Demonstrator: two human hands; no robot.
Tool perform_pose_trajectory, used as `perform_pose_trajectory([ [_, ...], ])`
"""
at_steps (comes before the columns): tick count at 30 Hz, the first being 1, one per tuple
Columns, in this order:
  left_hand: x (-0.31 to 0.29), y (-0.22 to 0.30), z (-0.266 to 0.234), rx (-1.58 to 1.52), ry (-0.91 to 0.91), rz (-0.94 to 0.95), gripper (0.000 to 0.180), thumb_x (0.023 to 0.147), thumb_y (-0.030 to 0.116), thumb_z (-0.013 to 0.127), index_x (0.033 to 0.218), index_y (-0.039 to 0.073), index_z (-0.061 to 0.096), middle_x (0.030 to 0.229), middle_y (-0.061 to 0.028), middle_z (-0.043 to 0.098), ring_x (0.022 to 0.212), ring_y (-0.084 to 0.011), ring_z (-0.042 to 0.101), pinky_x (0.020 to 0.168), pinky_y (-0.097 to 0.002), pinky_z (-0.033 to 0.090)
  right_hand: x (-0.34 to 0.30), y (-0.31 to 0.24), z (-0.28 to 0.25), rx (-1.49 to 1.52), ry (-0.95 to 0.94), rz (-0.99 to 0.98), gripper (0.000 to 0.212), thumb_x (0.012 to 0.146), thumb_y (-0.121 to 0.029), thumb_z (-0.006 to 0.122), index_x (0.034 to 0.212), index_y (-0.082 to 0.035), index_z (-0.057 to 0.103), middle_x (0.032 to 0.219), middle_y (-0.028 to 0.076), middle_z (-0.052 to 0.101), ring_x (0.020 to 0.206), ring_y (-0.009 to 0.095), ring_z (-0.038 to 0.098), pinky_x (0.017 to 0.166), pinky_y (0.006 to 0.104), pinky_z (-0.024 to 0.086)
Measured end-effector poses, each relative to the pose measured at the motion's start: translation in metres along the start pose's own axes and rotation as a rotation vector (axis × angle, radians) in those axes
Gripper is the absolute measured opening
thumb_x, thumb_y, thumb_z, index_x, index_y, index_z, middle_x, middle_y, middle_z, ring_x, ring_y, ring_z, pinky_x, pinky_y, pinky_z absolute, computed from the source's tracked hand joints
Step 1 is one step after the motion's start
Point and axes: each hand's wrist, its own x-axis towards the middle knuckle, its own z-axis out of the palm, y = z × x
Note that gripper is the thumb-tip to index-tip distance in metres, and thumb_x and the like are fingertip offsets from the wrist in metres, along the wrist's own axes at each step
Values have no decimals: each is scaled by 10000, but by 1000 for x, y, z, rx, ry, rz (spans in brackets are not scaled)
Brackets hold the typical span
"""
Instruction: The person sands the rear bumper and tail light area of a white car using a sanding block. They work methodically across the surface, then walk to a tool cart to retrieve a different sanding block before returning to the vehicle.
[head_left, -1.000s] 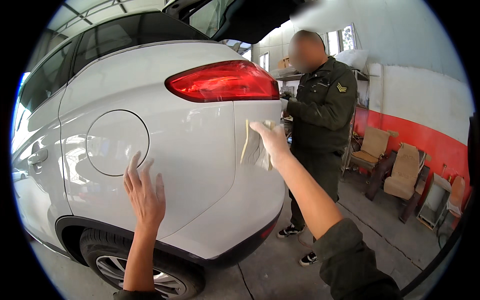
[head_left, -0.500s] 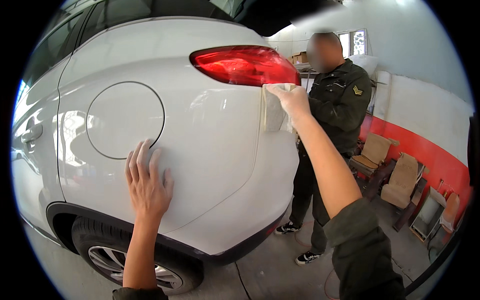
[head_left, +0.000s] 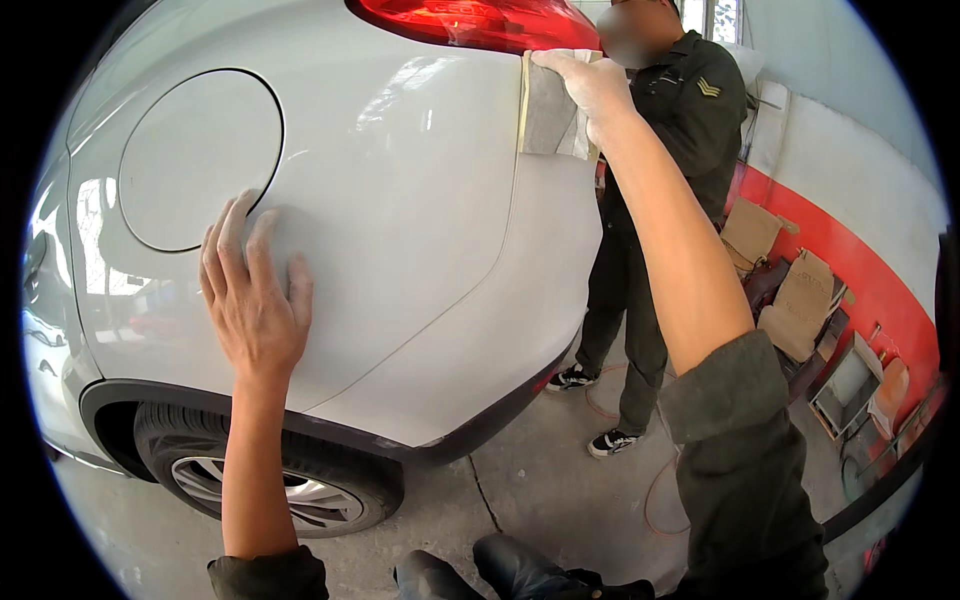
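A white car's rear side panel fills the middle of the view. My left hand rests on it with fingers spread, the fingertips by the lower right edge of the round fuel door. Just under the red tail light, my right hand grips a grey sheet of sandpaper with pale yellowish edges. The sheet lies against the bumper corner, over the panel seam. White dust coats the fingers of my right hand. What is behind the sheet is hidden.
A co-worker in a dark green uniform stands close beyond the bumper, right of my right hand. Below the panel is the rear wheel. A thin hose lies on the concrete floor. Brown chairs line the red-and-white wall.
The view has tipped downward, so the car sits higher in it and my legs now show. Both hands keep about the same places on the car.
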Motion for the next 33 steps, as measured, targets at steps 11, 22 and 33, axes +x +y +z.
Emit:
perform_pose_trajectory([
  [11, -3, -3, 4, -1, -32, 3, 525, 885, 79, 651, 1393, 92, 519, 1505, -118, 473, 1420, -334, 418, 1171, -458, 338, -2, 0, 5, -68, 21, -60, 333, 745, -279, 880, 977, -52, 805, 1021, 47, 754, 1004, 149, 663, 972, 313, 462],
  [22, -4, -6, 3, 20, -46, 7, 514, 902, 85, 637, 1401, 78, 516, 1500, -138, 469, 1421, -348, 412, 1173, -471, 331, 14, 3, 12, -191, 3, -14, 439, 662, -342, 897, 932, -27, 754, 1076, 160, 740, 1003, 258, 706, 904, 386, 544],
  [33, -5, -8, 4, 32, -53, 12, 542, 862, 102, 658, 1384, 112, 514, 1507, -120, 455, 1416, -343, 407, 1175, -482, 342, -14, 3, 16, -192, 25, -65, 371, 685, -301, 874, 843, 3, 734, 895, 136, 752, 863, 247, 716, 813, 363, 549],
])
